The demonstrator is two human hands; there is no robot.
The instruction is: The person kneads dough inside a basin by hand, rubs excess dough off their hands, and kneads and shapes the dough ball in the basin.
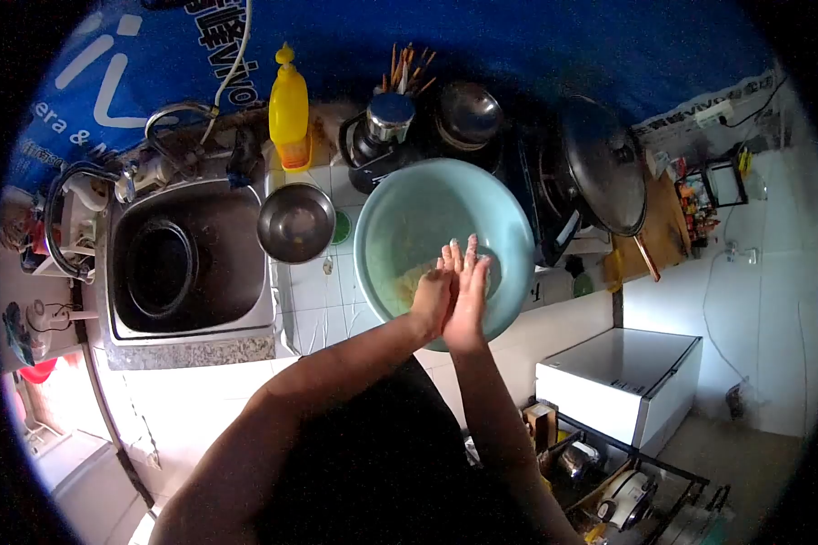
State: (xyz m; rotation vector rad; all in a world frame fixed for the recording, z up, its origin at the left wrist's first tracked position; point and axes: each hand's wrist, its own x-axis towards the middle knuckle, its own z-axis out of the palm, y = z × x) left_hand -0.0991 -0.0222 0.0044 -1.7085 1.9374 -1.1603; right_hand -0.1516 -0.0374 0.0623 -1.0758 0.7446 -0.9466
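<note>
On the white-tiled surface (309,322) is set a round, pale green basin (509,218), its mouth turned upward; yellowish matter (402,290) is held inside. Above it, the right hand (467,295) is opened, its whitish-smeared fingers pointed away from the body; the left hand (433,297) is pressed against it, its closure indiscernible.

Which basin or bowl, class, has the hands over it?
The large pale turquoise basin. The steel bowl stands apart from the hands, toward the sink; the round black vessel sits inside it.
</note>
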